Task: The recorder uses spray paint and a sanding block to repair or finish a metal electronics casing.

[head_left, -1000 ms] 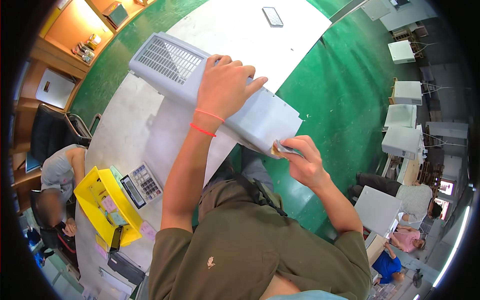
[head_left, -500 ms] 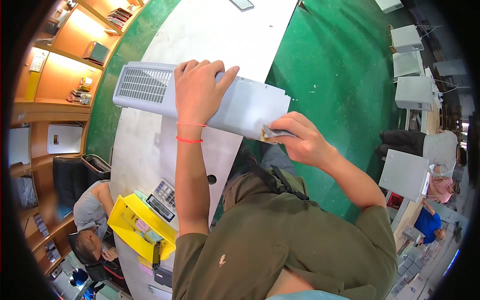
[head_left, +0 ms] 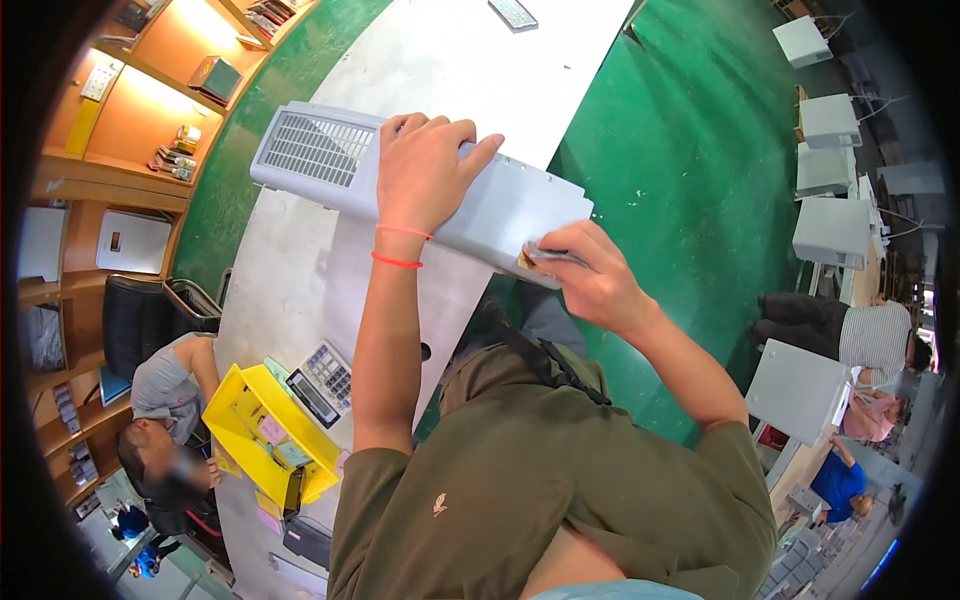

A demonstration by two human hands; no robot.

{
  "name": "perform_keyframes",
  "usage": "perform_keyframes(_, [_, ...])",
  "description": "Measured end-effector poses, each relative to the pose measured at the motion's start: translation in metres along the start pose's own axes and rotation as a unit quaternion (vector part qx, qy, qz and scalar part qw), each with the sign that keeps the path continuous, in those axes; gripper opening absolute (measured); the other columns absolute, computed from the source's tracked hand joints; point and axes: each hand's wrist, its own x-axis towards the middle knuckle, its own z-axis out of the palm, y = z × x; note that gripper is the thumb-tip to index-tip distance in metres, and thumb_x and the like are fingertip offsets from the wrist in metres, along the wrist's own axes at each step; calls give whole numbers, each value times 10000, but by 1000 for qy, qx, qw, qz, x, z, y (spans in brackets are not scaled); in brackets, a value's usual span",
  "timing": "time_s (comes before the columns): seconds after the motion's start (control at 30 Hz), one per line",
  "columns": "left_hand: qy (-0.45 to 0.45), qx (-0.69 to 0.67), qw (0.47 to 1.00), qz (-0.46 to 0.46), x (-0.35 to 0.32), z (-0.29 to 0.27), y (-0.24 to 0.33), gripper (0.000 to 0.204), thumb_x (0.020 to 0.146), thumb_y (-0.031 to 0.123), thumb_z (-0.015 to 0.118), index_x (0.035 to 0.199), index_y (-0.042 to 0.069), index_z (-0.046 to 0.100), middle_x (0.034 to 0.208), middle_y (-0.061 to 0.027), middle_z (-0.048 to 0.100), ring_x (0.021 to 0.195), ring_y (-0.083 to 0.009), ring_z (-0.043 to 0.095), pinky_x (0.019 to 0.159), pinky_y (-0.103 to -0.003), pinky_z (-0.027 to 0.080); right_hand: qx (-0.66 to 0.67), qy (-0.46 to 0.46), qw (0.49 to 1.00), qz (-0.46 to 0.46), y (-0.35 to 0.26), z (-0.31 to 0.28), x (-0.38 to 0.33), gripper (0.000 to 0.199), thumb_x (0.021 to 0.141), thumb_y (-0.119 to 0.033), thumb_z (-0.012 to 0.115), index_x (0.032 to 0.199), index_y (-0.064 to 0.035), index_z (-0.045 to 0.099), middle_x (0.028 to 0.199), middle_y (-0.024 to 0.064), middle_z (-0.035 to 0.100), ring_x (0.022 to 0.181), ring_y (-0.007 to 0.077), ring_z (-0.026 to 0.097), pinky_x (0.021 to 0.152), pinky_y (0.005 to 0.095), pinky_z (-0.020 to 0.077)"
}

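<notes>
A long pale-grey casing panel point(head_left: 500, 212) with a slotted grille point(head_left: 318, 150) at its left end lies across the white table, its right end reaching past the table edge. Over its middle lies my left hand point(head_left: 425, 178), fingers bent over the far edge and thumb stretched to the right, gripping it. My right hand point(head_left: 602, 285) pinches a small folded grey-and-tan pad point(head_left: 540, 256) against the panel's near right corner. Whether the pad is cloth or abrasive paper I cannot tell. The palm side of my left hand is hidden.
On the white table point(head_left: 300, 290) are a yellow bin point(head_left: 235, 415) with papers, a calculator point(head_left: 320, 380) and, far off, a flat grey piece point(head_left: 513, 14). A seated person point(head_left: 175, 385) is at the left. Shelves line the left; white boxes point(head_left: 835, 232) and other people are at the right.
The whole view has shifted and turned a little, so the panel appears farther right. My left hand keeps its place on it; the pad in my right hand remains at the corner, its angle slightly changed.
</notes>
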Motion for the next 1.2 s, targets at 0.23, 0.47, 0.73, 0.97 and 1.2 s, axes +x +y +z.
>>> perform_keyframes(0.23, [-7, 4, 1000, -5, 1, -3, -1, 438, 1052, 467, 733, 906, 61, 813, 851, -109, 741, 954, -308, 668, 1132, -462, 408, -10, 0, 1000, 13, 0, -4, -9, 328, 700, 112, 742, 1009, 23, 809, 1147, 106, 714, 1005, 325, 695, 856, 435, 592])
perform_keyframes(0.47, [14, -13, 1000, 2, -2, 1, 2, 439, 1051, 464, 737, 889, 62, 804, 835, -107, 725, 935, -301, 666, 1129, -455, 410, -18, -14, 1000, 14, 3, -6, -15, 310, 706, 104, 743, 995, 22, 816, 1165, 109, 724, 1006, 320, 698, 877, 432, 591])
perform_keyframes(0.73, [10, -3, 1000, 4, -1, -1, -2, 453, 1053, 480, 732, 896, 62, 807, 836, -104, 730, 927, -299, 662, 1132, -451, 408, -18, -25, 999, 15, 1, -14, -19, 311, 691, 99, 739, 984, 30, 815, 1141, 94, 717, 1022, 308, 686, 854, 419, 592])
perform_keyframes(0.97, [-8, -1, 1000, -3, -1, -1, 0, 461, 1054, 487, 728, 901, 60, 808, 829, -104, 726, 925, -298, 659, 1140, -445, 402, -22, -27, 999, -4, 2, -14, -12, 341, 659, 84, 727, 987, 37, 807, 1121, 88, 709, 1008, 302, 678, 834, 420, 598])
perform_keyframes(1.2, [4, 6, 1000, 3, -1, -1, -3, 453, 1057, 476, 726, 900, 58, 805, 821, -97, 721, 920, -291, 655, 1133, -442, 402, -10, -37, 999, -7, 5, -17, -16, 329, 667, 83, 740, 981, 23, 816, 1120, 84, 712, 1010, 298, 670, 828, 417, 594])
